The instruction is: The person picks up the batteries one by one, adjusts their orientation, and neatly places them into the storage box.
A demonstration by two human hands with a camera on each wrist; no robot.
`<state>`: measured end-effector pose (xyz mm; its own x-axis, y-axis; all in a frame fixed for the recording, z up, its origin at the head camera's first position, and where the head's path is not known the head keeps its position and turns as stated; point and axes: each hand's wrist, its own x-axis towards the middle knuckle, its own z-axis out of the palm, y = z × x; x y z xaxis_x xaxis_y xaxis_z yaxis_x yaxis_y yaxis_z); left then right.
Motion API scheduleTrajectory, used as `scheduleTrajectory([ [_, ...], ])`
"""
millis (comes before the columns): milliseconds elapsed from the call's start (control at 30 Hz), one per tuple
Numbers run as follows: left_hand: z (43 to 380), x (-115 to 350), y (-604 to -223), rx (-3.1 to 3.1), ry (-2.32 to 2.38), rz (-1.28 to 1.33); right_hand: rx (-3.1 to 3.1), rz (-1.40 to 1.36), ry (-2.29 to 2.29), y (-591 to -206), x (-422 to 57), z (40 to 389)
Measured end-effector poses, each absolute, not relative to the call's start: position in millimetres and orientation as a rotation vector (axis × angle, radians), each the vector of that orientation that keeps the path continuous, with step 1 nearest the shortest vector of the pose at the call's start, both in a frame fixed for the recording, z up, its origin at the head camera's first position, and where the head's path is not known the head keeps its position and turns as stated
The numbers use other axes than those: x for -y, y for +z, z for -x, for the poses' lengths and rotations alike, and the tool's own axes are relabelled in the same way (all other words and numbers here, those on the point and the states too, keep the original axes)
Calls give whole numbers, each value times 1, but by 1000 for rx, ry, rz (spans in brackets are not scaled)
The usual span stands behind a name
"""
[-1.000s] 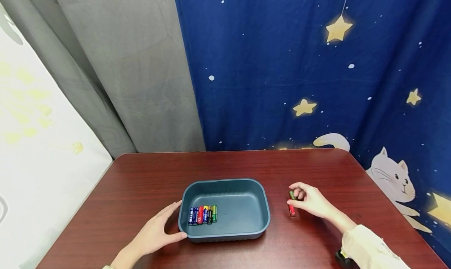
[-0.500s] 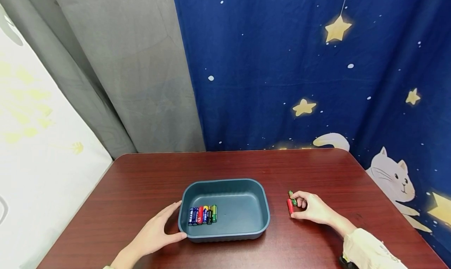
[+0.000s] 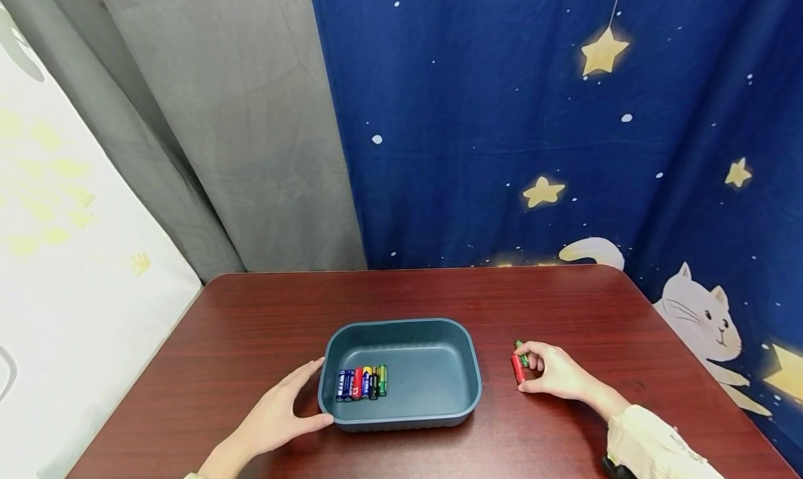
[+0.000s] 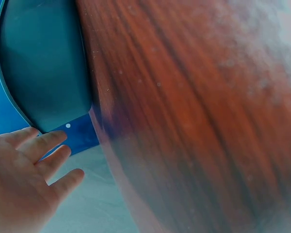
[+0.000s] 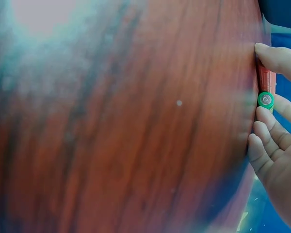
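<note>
My left hand [image 3: 271,411] rests against the left side of a dark teal plastic box [image 3: 433,420], thumb at the near corner and fingertips farther up the wall. Those fingers [image 4: 48,143] are spread and fairly straight in the left wrist view. Inside the box, several batteries lie side by side in a row, a red battery [image 3: 357,383] and a green battery [image 3: 382,380] among them. To the right of the box, my right hand [image 3: 560,373] pinches another red battery [image 3: 517,369] end to end between thumb and index finger. A green battery [image 5: 266,99] lies right beside it, near the other curled fingers.
The dark red wooden table [image 3: 263,312] has rounded far corners. Behind it hang a grey curtain [image 3: 251,151] and a blue star-patterned curtain [image 3: 452,151]. A white patterned cloth [image 3: 81,291] is on the left.
My right hand has shifted slightly nearer, from around the green battery to the red one, with the thumb now at its near end. The left hand and box have stayed put.
</note>
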<state>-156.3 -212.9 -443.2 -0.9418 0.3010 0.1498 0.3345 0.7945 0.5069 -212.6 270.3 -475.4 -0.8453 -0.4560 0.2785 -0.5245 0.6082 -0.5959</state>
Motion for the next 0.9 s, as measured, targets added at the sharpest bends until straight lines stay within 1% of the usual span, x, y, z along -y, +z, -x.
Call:
scheduleTrajectory([
  [533,156,212,-442,2928,-854,510,2754,-790,1109,-475,-271,208],
  [900,157,213,-444,2918,-845,521,2701,-800,1129,-464,-271,207],
])
